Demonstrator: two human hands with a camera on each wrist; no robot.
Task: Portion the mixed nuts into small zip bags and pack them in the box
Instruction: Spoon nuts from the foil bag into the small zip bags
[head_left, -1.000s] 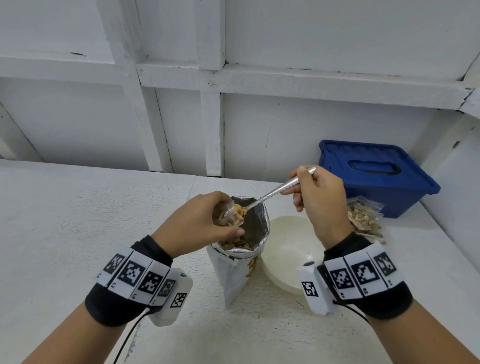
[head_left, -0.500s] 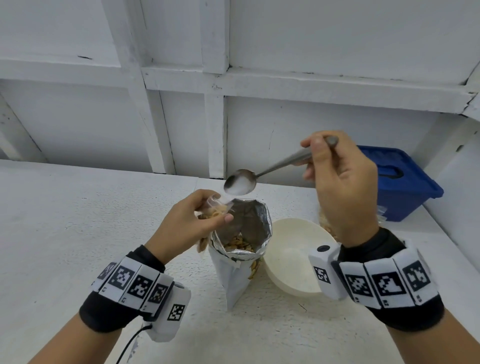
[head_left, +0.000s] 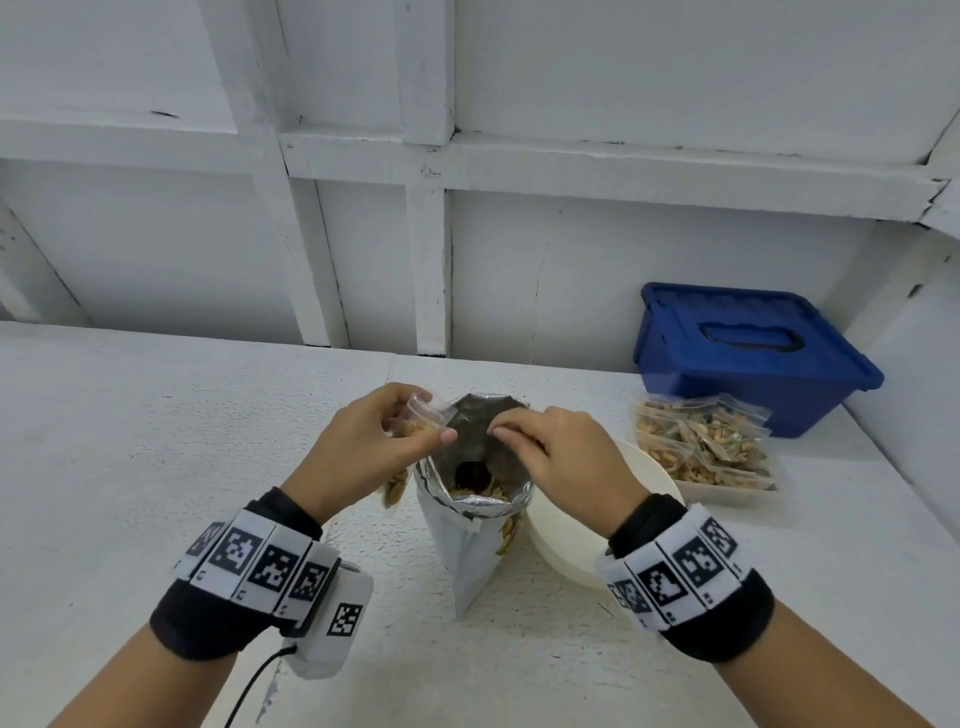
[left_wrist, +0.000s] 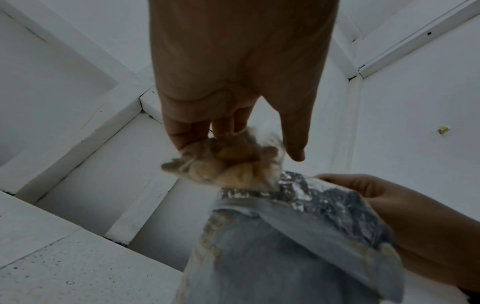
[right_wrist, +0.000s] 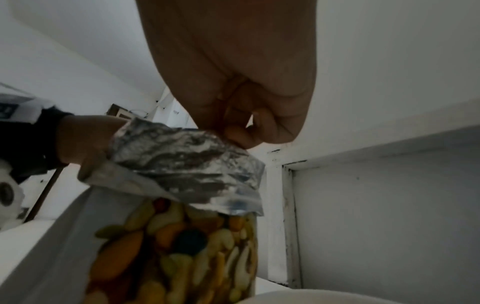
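Note:
An open foil bag of mixed nuts stands on the white table. Its clear window shows the nuts in the right wrist view. My left hand pinches a small clear zip bag holding some nuts at the foil bag's left rim; the left wrist view shows the zip bag bunched under the fingers. My right hand hovers over the foil bag's mouth with fingers curled, thumb tip at the foil rim. A dark rounded shape like the spoon's bowl lies inside below those fingers; its handle is hidden.
A cream bowl sits just right of the foil bag, partly under my right wrist. Farther right, a shallow tray holds several filled zip bags. Behind it a blue box stands with its lid on, against the white wall.
My right hand came down from holding the emptied spoon high above the foil bag to the bag's mouth. The left hand kept the small zip bag at the rim.

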